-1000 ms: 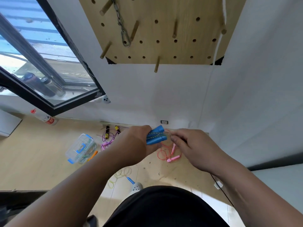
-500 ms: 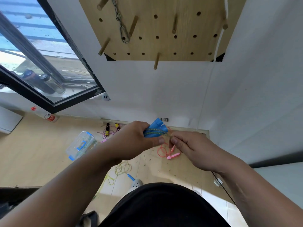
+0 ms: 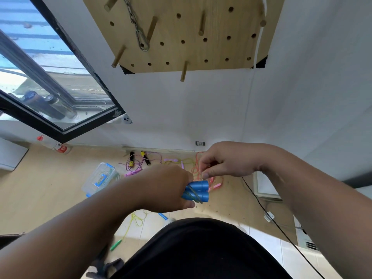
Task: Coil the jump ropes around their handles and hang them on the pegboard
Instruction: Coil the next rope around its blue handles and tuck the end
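The left hand is clenched around a pair of blue handles, held side by side with their flat ends pointing to the person's right. They are well below the pegboard, under its lower edge and in front of the white wall. A yellow-green rope crosses the two handles in slanting turns. The right hand sits just above the handles' ends, thumb and forefinger pinched on a thin strand that runs down to the bundle; its other fingers are curled.

The pegboard is light wood with rows of holes and several wooden pegs. One peg juts past its bottom edge, and a metal chain hangs at its left part.

On the floor far below the pegboard lie more ropes:
- a pink jump rope, partly hidden by the hands;
- a purple rope with black handles, below the pegboard's left corner;
- a yellow rope, nearest the person.

A clear plastic box with blue clips and a white bottle lie below and left of the pegboard, under a black-framed window.
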Demonstrator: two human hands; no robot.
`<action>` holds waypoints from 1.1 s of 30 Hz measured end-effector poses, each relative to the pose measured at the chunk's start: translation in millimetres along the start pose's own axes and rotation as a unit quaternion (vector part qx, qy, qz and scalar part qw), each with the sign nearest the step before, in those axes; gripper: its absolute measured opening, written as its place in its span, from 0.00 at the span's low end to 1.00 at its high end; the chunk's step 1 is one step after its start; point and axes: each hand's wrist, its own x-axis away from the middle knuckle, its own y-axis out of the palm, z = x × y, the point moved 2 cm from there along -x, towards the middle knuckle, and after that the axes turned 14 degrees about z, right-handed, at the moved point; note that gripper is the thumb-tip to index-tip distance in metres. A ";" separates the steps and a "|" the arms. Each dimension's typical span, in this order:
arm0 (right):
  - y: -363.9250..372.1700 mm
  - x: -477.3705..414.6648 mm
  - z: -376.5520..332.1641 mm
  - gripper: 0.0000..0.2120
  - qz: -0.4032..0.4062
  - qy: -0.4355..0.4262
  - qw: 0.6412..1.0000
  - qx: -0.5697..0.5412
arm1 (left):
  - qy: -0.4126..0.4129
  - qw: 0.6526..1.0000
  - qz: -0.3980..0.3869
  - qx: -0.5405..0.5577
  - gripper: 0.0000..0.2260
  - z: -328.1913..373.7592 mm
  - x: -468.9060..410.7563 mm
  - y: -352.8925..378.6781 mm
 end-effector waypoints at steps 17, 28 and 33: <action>24.8 32.9 -14.1 0.09 0.407 0.084 0.897 -0.148 | -0.304 0.858 0.247 0.333 0.19 -35.7 -31.2 2.8; 36.1 35.7 24.0 0.14 0.256 0.115 0.944 -0.171 | -0.154 0.903 0.153 0.370 0.13 -6.1 -16.7 -18.5; 10.1 28.3 19.6 0.14 0.152 0.055 0.976 -0.143 | -0.025 0.969 0.084 0.233 0.12 7.2 -9.6 -17.4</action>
